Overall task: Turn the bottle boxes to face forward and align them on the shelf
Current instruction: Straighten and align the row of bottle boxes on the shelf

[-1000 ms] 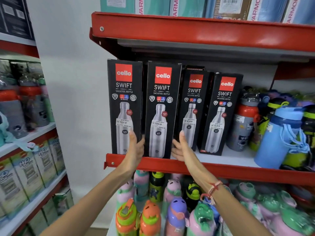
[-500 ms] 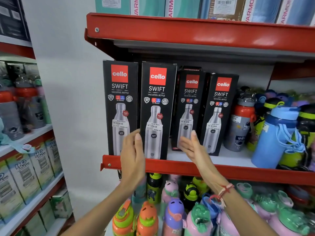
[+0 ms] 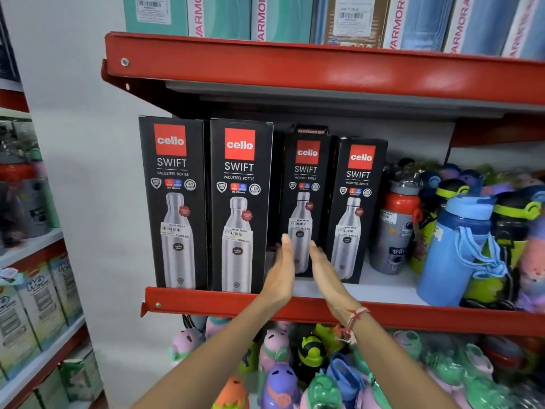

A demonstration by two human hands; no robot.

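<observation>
Several black Cello Swift bottle boxes stand upright, fronts forward, on the red-edged shelf (image 3: 206, 302). The first box (image 3: 174, 202) and second box (image 3: 240, 205) stand at the shelf's front lip. The third box (image 3: 305, 187) and fourth box (image 3: 355, 208) sit farther back, the fourth slightly angled. My left hand (image 3: 283, 273) and my right hand (image 3: 324, 270) are held flat, palms facing each other, either side of the third box's lower part. Neither hand grips anything; whether they touch the box is unclear.
Loose bottles crowd the same shelf to the right, a grey-and-red one (image 3: 396, 228) and a blue one (image 3: 454, 249) nearest. Boxes (image 3: 277, 19) fill the shelf above. Colourful kids' bottles (image 3: 280, 376) stand below. Another rack (image 3: 35, 290) is at the left.
Both hands left the second box and moved right, to the third box set farther back. The view has shifted closer to the shelf.
</observation>
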